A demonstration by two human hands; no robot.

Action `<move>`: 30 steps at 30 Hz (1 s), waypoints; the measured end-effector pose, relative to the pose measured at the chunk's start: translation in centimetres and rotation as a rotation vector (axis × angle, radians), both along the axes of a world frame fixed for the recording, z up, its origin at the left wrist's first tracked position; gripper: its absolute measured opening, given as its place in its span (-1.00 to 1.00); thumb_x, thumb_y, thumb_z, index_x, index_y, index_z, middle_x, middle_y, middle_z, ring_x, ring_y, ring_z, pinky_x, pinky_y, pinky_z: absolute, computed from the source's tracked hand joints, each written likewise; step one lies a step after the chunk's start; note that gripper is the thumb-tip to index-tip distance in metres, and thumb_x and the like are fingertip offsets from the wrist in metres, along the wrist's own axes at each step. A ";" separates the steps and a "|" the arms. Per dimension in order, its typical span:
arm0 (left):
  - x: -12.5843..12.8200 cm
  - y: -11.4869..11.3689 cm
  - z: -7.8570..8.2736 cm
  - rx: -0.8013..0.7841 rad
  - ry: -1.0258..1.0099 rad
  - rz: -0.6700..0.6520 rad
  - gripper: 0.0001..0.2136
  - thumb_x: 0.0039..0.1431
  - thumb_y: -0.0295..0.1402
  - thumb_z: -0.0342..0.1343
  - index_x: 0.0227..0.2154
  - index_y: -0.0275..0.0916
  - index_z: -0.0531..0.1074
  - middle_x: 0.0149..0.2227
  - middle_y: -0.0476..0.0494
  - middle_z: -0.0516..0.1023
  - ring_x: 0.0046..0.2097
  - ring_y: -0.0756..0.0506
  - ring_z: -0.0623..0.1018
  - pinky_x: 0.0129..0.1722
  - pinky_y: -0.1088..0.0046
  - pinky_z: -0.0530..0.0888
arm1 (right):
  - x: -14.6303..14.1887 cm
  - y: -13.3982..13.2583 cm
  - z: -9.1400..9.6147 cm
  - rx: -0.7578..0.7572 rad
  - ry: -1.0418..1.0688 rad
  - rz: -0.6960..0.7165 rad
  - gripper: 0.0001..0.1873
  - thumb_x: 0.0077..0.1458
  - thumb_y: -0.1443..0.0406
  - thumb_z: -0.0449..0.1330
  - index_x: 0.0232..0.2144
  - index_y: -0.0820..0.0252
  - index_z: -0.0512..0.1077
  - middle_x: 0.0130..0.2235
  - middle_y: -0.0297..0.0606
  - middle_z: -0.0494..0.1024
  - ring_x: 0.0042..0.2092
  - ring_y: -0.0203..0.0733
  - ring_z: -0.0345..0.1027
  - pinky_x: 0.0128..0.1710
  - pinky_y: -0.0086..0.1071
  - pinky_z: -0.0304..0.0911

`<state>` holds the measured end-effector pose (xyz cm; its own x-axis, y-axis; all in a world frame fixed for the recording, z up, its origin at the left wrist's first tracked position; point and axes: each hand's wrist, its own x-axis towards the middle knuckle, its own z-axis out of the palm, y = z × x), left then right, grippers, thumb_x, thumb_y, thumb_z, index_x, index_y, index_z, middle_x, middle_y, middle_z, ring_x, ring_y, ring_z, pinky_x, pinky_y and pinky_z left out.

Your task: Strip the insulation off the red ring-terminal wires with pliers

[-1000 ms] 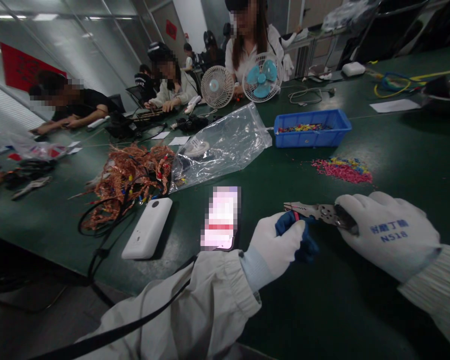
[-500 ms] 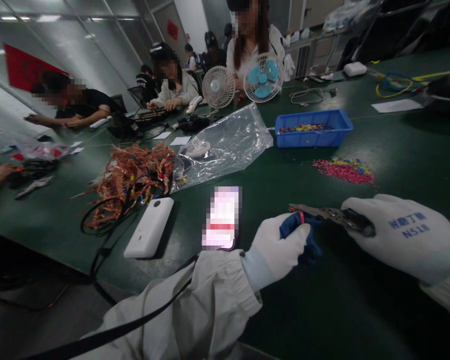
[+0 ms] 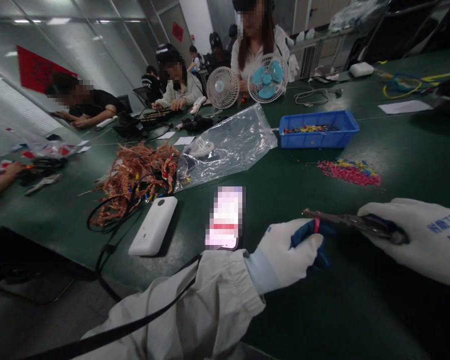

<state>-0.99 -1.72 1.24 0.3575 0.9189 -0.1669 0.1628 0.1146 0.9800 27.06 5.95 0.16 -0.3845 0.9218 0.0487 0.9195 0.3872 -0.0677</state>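
Observation:
My left hand, in a white glove with blue fingers, is closed on a short red wire. The wire's upper end, near the plier jaws, looks like bare copper. From the right, my gloved right hand grips a pair of wire-stripping pliers, their jaws touching or just behind the wire. I cannot tell whether the jaws are closed on it. A pile of pink, yellow and blue insulation scraps lies on the green table beyond the hands.
A blue bin of coloured scraps stands farther back. Left of it are a clear plastic bag and tangled copper wire. A lit phone and a white power bank lie near my left sleeve. Several people sit beyond two fans.
Both hands have shifted slightly right, the right one farther. The pliers have turned more edge-on, and more of the red wire shows. The whole view has also moved a little.

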 end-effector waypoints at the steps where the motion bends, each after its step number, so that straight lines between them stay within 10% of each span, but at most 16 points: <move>1: 0.0 0.0 0.1 -0.007 0.000 0.012 -0.69 0.44 -0.15 0.06 -0.04 -0.26 0.57 -0.32 -0.11 0.58 -0.30 -0.09 0.60 -0.22 0.34 0.57 | -0.1 -0.1 0.0 -0.009 0.011 0.002 -0.64 0.06 -0.01 0.08 -0.23 -0.13 0.59 -0.30 -0.27 0.63 -0.29 -0.08 0.49 -0.29 -0.16 0.40; 18: -0.2 0.2 -1.1 -0.064 -0.094 0.134 -0.68 0.42 -0.04 0.12 -0.18 -0.24 0.51 -0.25 -0.10 0.54 -0.20 -0.12 0.58 -0.09 0.24 0.55 | -2.9 -2.9 -1.2 0.218 0.056 -0.010 -0.42 0.18 0.09 -0.03 0.15 0.15 0.43 0.05 -0.01 0.61 0.01 0.23 0.42 -0.09 0.10 0.40; 30: -0.1 0.4 0.0 -0.106 -0.091 0.185 -0.78 0.39 -0.18 0.17 -0.21 -0.25 0.53 -0.25 -0.10 0.56 -0.18 -0.10 0.58 -0.05 0.27 0.55 | -4.8 -3.3 -1.4 0.278 -0.065 -0.033 -0.52 0.21 0.11 -0.06 0.04 0.12 0.46 -0.03 -0.04 0.62 -0.07 0.22 0.42 -0.18 0.09 0.35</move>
<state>-1.09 -1.31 1.22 0.2024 0.9493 -0.2405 0.0410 0.2372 0.9706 22.28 2.65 -1.26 -0.3653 0.8887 0.2771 0.9308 0.3525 0.0967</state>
